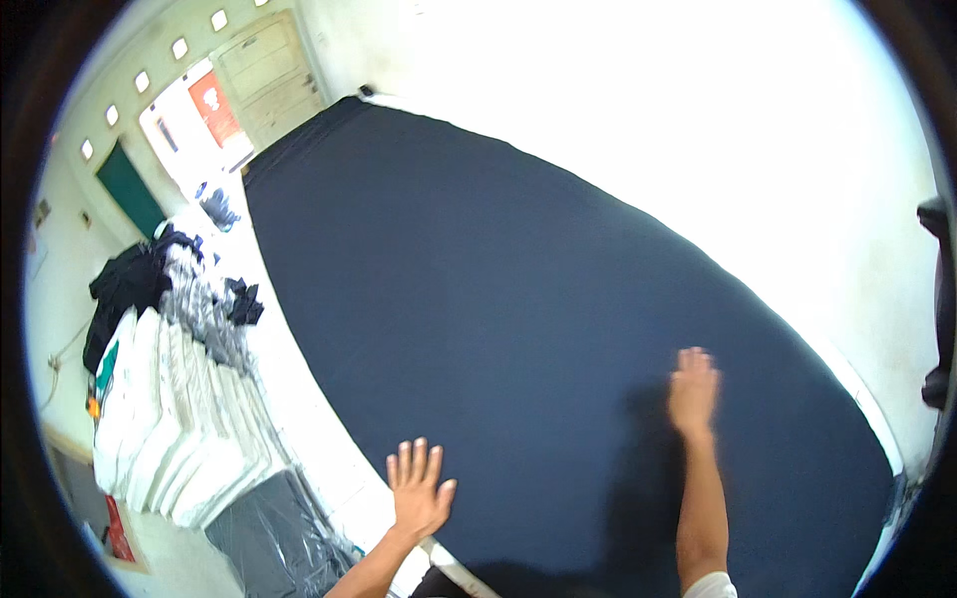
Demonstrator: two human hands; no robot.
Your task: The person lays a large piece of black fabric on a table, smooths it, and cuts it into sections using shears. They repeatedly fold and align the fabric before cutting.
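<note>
A broad sheet of dark navy fabric (478, 269) lies spread over a long table, its surface mostly smooth. My left hand (419, 491) rests with fingers spread near the fabric's left edge, close to the table's near corner. Farther right, my right hand (694, 392) is over the fabric with its fingers stretched out, slightly blurred; whether it touches the cloth I cannot tell. Its shadow falls on the fabric to its left. Neither hand holds anything.
Left of the table, white folded bundles (184, 419) stand stacked beside a dark plastic-wrapped package (279, 538). Black and grey cloth (135, 284) is heaped behind them. A white wall (698, 110) runs along the right side. A wooden door (267, 80) is at the far end.
</note>
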